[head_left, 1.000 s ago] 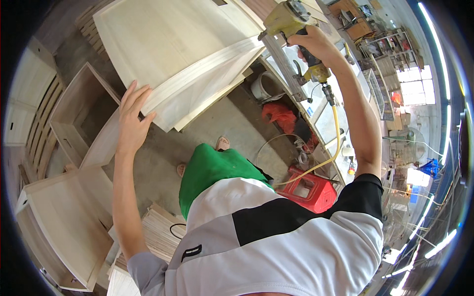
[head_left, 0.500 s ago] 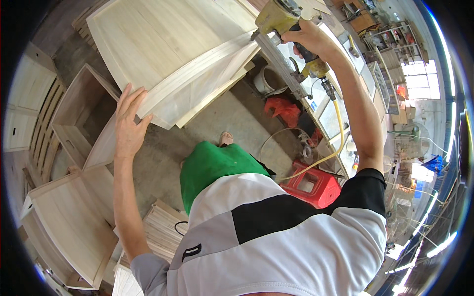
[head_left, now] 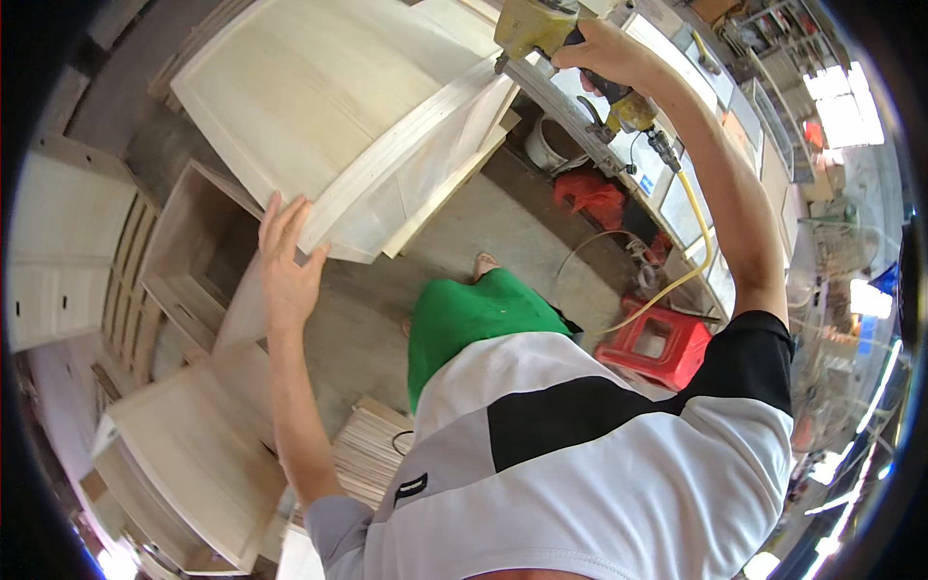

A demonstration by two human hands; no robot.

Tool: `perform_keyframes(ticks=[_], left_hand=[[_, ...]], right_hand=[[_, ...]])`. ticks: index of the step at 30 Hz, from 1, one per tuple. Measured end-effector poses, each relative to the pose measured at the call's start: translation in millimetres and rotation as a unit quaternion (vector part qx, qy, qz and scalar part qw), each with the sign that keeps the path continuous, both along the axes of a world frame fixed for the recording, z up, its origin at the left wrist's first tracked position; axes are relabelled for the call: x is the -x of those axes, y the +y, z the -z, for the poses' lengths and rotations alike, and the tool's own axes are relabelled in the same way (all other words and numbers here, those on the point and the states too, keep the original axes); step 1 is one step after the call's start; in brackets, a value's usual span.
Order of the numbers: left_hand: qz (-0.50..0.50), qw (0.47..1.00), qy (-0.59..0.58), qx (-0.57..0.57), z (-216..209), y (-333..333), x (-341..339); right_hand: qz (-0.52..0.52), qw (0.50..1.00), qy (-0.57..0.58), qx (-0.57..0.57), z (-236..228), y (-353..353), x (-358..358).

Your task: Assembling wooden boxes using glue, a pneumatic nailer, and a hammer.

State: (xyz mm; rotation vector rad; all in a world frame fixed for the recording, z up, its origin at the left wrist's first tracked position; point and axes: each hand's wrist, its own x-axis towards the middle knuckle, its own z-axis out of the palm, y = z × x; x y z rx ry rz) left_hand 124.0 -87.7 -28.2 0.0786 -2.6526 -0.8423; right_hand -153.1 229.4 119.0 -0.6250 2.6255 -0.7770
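Observation:
A pale wooden cabinet [head_left: 329, 106] stands ahead of me, with its broad panel turned up. My left hand [head_left: 288, 271] rests on its near left corner. The fingers stretch over the panel's edge, and the thumb is spread out to the side. In my right hand [head_left: 604, 58] is a yellow nail gun [head_left: 532, 29], gripped by its dark handle. Its long magazine [head_left: 565, 101] slants down toward me beside the cabinet's right end. Whether the nose touches the wood I cannot tell. A yellow air hose [head_left: 710, 227] hangs from the handle.
Open wooden cabinet boxes [head_left: 184, 290] stand at the left, with another cabinet [head_left: 193, 445] below them. Beside my left forearm lies a stack of boards [head_left: 372, 449]. On the right are a red plastic stool [head_left: 667, 338], a white bucket [head_left: 553, 145] and a workbench [head_left: 691, 203].
The whole view has shifted, so most things sit further right and slightly lower. My left hand stays on the cabinet corner, and the nail gun stays in my right hand by the cabinet's far edge.

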Motion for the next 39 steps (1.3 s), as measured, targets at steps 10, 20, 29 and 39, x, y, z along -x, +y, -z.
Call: perform_keyframes(ticks=[10,20,29,39], left_hand=[[-0.065,0.991,-0.116,0.024,-11.8,13.0,9.7],[-0.149,0.976,-0.109,0.111,-64.1,-7.6,62.2],[-0.140,0.966,-0.107,0.187,-73.6,-115.5,212.3],[-0.195,0.951,-0.170,0.170,-50.5,-217.4,392.2]], right_hand=[[0.147,0.989,-0.014,0.010,50.6,123.3,86.3],[0.210,0.921,0.180,-0.276,296.7,259.4,196.4],[0.300,0.876,0.207,-0.315,362.7,246.8,180.9],[0.294,0.931,-0.030,0.217,248.3,114.5,23.4]])
